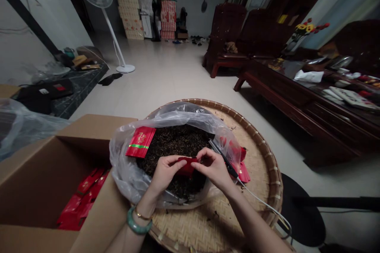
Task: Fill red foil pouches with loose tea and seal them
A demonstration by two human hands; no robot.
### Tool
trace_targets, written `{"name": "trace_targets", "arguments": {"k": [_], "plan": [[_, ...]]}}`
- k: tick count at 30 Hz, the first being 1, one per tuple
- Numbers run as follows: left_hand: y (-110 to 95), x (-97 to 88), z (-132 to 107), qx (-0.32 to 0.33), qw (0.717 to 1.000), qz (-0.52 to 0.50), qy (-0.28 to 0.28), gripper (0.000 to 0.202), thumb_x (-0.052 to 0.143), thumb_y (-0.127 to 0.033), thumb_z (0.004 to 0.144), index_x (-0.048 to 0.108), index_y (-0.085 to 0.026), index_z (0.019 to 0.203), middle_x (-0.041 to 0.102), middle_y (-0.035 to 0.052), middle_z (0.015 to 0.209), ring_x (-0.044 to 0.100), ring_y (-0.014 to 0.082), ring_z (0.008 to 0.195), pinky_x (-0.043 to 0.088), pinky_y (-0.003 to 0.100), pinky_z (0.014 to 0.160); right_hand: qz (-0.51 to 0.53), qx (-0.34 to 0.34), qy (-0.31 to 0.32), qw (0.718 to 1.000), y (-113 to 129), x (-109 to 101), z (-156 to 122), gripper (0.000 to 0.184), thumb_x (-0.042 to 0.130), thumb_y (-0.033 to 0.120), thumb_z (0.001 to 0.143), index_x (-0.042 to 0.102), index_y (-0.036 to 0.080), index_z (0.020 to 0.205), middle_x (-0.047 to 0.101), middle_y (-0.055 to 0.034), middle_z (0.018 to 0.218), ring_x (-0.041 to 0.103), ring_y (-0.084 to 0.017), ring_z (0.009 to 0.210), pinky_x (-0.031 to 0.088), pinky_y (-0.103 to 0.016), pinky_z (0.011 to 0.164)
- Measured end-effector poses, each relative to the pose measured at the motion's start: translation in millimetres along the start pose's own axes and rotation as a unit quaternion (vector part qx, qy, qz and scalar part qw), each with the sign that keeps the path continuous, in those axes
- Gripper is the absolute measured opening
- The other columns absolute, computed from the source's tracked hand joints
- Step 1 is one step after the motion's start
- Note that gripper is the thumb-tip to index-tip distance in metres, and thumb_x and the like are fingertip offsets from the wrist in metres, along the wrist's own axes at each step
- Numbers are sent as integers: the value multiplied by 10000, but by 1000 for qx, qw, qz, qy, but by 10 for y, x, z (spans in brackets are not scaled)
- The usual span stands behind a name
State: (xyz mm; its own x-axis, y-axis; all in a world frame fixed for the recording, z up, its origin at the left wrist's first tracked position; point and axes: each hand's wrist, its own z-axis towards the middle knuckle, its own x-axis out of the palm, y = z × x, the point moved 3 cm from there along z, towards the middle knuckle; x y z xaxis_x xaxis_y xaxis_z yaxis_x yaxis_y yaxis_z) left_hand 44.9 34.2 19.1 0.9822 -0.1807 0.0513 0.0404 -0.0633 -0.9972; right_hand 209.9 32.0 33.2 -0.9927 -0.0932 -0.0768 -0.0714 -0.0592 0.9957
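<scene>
Between both hands is a small red packet point(186, 169), pinched along its upper edge. My left hand point(166, 170), with a jade bangle on the wrist, grips its left side; my right hand point(212, 166) grips the right side. They hover over dark loose tea leaves point(178, 142) in a clear plastic bag point(124, 178). A stack of red packets point(141, 142) rests on the leaves at the left. Close by my right hand lies a black and silver corded device point(224, 159), perhaps a sealer. More red packets point(244, 172) lie at the bag's right side.
The bag sits on a round woven bamboo tray point(261, 154). At left, an open cardboard box point(32, 189) holds several red packets point(84, 197). A white cord point(264, 201) crosses the tray's right rim. A dark wooden table point(285, 99) and a white fan point(114, 43) stand farther off.
</scene>
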Motion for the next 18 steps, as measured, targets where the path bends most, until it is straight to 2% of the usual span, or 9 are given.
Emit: {"name": "trace_targets", "arguments": {"k": [3,6,9,13,16,18], "plan": [[-33,9,7,16,999,2,29,223,671,-325,719,768,-167,843,758,65,851,684,204,761,534,270,703,-28,-40,7,999,56,-12,13,223,773,344,630,621,193,694,586,2,691,531,-139,635,416,-250,571],[-49,-1,23,21,998,24,52,235,659,-340,730,767,-153,824,754,56,786,664,183,698,517,246,658,-25,-59,26,998,88,-29,53,231,780,352,627,619,187,617,594,-8,688,544,-147,669,424,-265,618],[-54,-21,48,23,997,42,57,257,647,-363,737,759,-134,768,717,24,666,600,141,587,465,211,571,29,-3,45,999,51,-23,86,308,806,391,579,580,183,580,584,11,641,515,-120,592,400,-245,555],[-47,-34,71,15,997,46,59,276,640,-378,742,745,-125,704,659,-3,576,537,113,524,404,190,509,57,80,60,993,7,11,86,340,815,429,546,604,182,646,559,41,572,438,-83,471,340,-222,461],[-48,-44,69,12,997,45,61,271,662,-384,733,760,-134,774,708,27,651,598,151,587,454,219,570,41,64,59,995,30,14,66,338,809,445,551,625,182,658,567,31,574,468,-98,499,378,-237,491],[-63,-48,60,23,997,34,69,266,667,-382,742,765,-152,834,746,62,771,659,199,717,500,263,686,41,31,57,997,54,2,43,349,811,448,551,628,189,699,585,19,618,495,-110,536,404,-244,514]]}}
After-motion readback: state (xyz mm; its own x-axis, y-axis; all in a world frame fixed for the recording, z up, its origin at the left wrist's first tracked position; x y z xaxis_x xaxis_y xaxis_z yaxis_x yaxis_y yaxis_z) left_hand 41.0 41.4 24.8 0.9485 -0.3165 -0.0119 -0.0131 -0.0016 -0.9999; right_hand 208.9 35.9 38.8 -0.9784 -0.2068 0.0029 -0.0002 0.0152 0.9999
